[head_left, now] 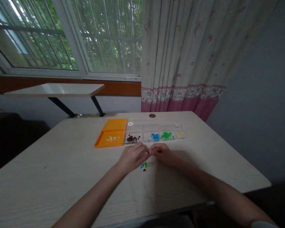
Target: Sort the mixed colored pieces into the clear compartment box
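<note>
My left hand (132, 155) and my right hand (161, 152) meet at the fingertips above the pale wooden table (61, 171), both pinched closed on something too small to name. Just below them lies a small cluster of green, blue and dark pieces (144, 166). Beyond the hands sits a clear compartment box (154, 132) with brown pieces (133, 138), blue pieces (155, 136), green pieces (166, 135) and yellow pieces (180, 134) in separate cells.
An orange tray (112, 133) with a few pale bits lies left of the clear box. A round hole (152, 115) marks the table's far edge. A white shelf on brackets (54, 90), a window and a pink-hemmed curtain (180, 63) stand behind.
</note>
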Demonstrator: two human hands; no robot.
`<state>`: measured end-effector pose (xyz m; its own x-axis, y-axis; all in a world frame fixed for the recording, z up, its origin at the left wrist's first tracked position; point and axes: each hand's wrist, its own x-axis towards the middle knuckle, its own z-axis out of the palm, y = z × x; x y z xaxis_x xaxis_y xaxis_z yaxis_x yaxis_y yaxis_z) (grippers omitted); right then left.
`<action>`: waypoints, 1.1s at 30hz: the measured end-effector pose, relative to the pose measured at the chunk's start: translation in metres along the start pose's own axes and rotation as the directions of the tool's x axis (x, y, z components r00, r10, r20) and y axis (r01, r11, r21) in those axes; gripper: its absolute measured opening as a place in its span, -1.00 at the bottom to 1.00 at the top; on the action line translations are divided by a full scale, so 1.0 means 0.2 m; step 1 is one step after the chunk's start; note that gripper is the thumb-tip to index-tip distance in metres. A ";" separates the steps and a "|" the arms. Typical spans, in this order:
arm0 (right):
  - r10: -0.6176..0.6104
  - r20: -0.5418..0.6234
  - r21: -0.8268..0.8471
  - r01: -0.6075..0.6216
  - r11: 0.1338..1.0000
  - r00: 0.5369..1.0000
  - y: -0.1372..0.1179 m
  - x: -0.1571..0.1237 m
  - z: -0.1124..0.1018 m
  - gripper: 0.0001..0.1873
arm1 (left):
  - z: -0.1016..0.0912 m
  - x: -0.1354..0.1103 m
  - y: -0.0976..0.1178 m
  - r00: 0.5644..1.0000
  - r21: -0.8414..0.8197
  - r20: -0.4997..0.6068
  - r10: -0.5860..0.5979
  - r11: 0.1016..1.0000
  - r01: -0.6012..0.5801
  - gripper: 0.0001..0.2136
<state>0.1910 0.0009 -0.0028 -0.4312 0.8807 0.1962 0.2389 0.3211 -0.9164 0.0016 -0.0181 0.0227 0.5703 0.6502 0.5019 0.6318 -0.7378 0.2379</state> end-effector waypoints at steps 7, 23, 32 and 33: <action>-0.012 -0.007 -0.022 0.012 1.000 1.000 0.00 0.00 0.00 -0.72 | -0.01 -0.01 -0.02 0.999 -0.044 -0.033 0.021 0.999 -0.023 -0.86; 0.048 0.362 -0.581 0.185 0.793 0.931 -0.13 -0.06 -0.01 -0.75 | -0.07 -0.01 -0.07 0.909 -0.075 -0.413 -0.060 0.997 0.032 -0.89; 0.072 0.323 -0.561 0.130 0.817 0.944 -0.09 -0.05 -0.01 -0.78 | -0.04 0.00 -0.12 0.868 -0.117 -0.383 -0.317 0.948 0.294 -0.85; 0.073 0.319 -0.547 0.120 0.829 0.945 -0.09 -0.05 -0.01 -0.79 | -0.04 0.00 -0.14 0.848 -0.107 -0.367 -0.381 0.923 0.369 -0.84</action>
<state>0.1932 -0.0133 0.0135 -0.6673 0.7447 0.0070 0.6218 0.5623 -0.5451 -0.0205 0.0018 0.0217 0.0502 0.7664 0.6405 0.7377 -0.4608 0.4935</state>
